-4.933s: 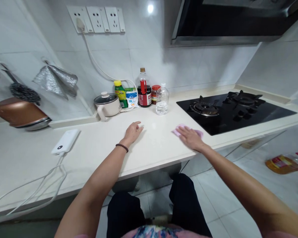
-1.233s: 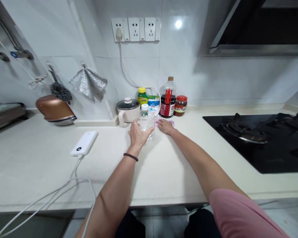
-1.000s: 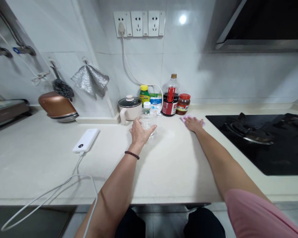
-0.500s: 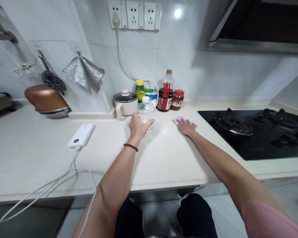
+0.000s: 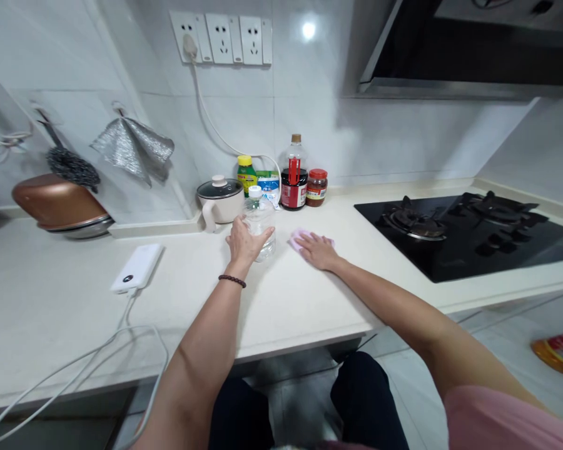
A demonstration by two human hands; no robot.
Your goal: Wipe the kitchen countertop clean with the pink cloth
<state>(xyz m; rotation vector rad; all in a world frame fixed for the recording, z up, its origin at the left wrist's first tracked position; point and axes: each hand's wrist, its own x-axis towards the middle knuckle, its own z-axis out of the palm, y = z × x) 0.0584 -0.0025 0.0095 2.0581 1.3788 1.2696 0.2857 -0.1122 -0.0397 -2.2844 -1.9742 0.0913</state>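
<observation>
My left hand (image 5: 244,242) is wrapped round the side of a clear plastic bottle (image 5: 263,228) with a white cap, which stands upright on the counter. Thumb and fingers lie against opposite sides of it. To the right, my right hand (image 5: 318,251) rests flat, fingers spread, on a folded pink cloth (image 5: 298,236) pressed to the countertop. Behind the bottle is a small cream pot (image 5: 229,206) with a glass lid. A dark sauce bottle (image 5: 294,187) and a red-lidded jar (image 5: 316,189) stand close by against the wall.
A black gas stove (image 5: 431,250) is set in the counter (image 5: 281,306) on the right. A white power bank (image 5: 137,267) with a looping cable lies at left. A copper-coloured bowl (image 5: 59,201) leans by the wall. An oil bottle (image 5: 559,354) is on the floor.
My right hand has slid the pink cloth left, nearer the bottle and farther from the stove. My left hand keeps its hold on the bottle. The camera view has turned rightward.
</observation>
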